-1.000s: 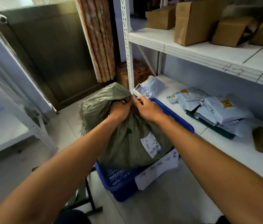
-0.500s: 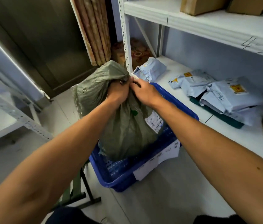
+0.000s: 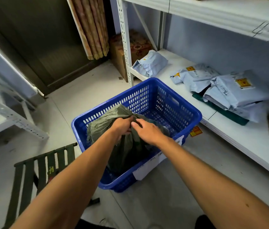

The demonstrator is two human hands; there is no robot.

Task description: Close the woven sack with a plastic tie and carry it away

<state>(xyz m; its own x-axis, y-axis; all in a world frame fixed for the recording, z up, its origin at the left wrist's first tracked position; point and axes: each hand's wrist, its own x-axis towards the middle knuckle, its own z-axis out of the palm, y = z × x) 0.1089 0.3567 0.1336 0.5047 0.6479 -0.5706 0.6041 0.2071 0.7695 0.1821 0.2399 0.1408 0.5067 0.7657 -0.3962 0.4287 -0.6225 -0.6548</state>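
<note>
At the lower left of the frame a dark green folding stool [image 3: 44, 164] stands on the floor, apart from the work. Just right of it, in the middle of the frame, the left hand [image 3: 122, 128] is clenched round the gathered neck of the woven sack [image 3: 104, 125], its fingers [image 3: 128, 120] wrapped over the bunched cloth, with the loose mouth of the sack flaring out to the left of the fist. The sack sits inside the blue basket [image 3: 196, 113] on the floor. Its long axis runs from the neck at frame centre down toward the basket's near wall, so the body hangs below both hands and the neck lies right at the fingertips. The right hand [image 3: 147, 132] meets the left at that same neck from the right side, thumb and fingers pinching the cloth just beside the left fist. The two hands touch or nearly touch there. No plastic tie is visible, and whether one is hidden between the fingers I cannot tell. Both hands are equally near the neck, so I judge the closing step is the one in hand, with the left fist fit to hold the bunch while the right works round it. Farther right, pale grey parcels [image 3: 234, 90] lie on the low shelf [image 3: 246, 139], well apart from the basket.
</note>
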